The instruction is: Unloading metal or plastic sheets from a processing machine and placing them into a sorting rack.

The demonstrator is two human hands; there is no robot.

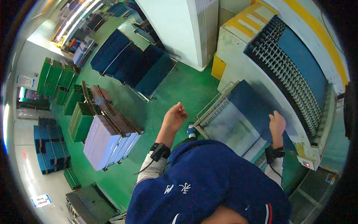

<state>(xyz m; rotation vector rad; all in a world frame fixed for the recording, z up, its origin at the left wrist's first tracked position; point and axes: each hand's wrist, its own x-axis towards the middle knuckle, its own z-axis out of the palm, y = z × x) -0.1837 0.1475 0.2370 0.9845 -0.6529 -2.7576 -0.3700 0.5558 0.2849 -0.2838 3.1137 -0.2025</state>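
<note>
My left hand [176, 116] is raised over the green floor beside a wire rack [203, 128]. Its fingers are curled in, and nothing shows in them. My right hand [277, 126] is over a dark blue flat panel [249, 100] at the rack's right side, next to the machine. The fingers of that hand are bent together; whether they grip the panel's edge is hidden. Coiled slots line two sides of the rack, and a pale, cloudy sheet [233, 125] lies between them. Both wrists carry black strapped devices.
At right stands a machine [235, 56] with rows of rollers [285, 71] and another blue panel [302, 52] on them. A tall white cabinet [182, 33] is ahead. Racks of dark blue panels [126, 59], lilac panels [100, 143] and green panels [52, 76] occupy the left.
</note>
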